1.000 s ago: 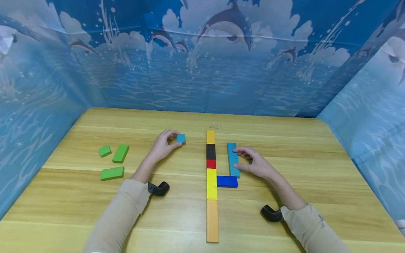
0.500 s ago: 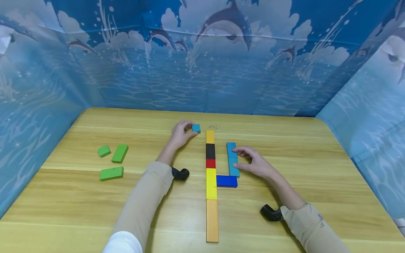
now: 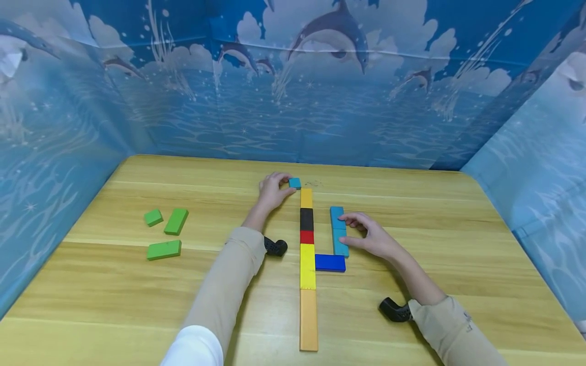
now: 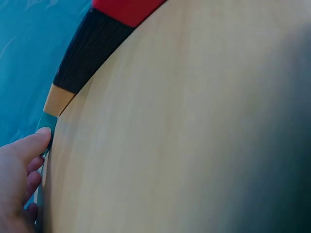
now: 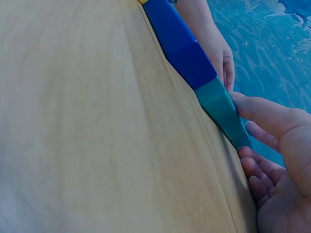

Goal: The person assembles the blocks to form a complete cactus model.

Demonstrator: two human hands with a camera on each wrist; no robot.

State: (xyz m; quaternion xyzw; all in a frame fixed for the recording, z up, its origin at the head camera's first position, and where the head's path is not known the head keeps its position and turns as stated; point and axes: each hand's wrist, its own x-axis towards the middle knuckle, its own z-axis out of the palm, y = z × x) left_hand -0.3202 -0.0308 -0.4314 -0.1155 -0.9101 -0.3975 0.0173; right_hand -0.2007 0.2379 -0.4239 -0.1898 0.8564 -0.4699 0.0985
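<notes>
My left hand [image 3: 273,190] pinches a small light blue block [image 3: 294,183] between thumb and fingers, at the far end of a straight row of blocks. In the left wrist view, that block looks teal and sits by the end of the orange-yellow block [image 4: 59,100]; whether they touch I cannot tell. My right hand [image 3: 373,238] rests its thumb and a fingertip on two light blue blocks [image 3: 338,223] lying end to end. Their near end meets a dark blue block [image 3: 330,263], which sticks out sideways from the yellow block [image 3: 308,266].
The row also holds a black block [image 3: 306,219], a red block [image 3: 307,237] and a long tan block [image 3: 309,320] nearest me. Three green blocks [image 3: 164,249] lie apart at the left of the wooden table [image 3: 458,244]. A dolphin-print curtain [image 3: 293,117] stands behind.
My left hand has carried the small light blue block right and away from me, from the left of the row to its far end. The right hand stays in place.
</notes>
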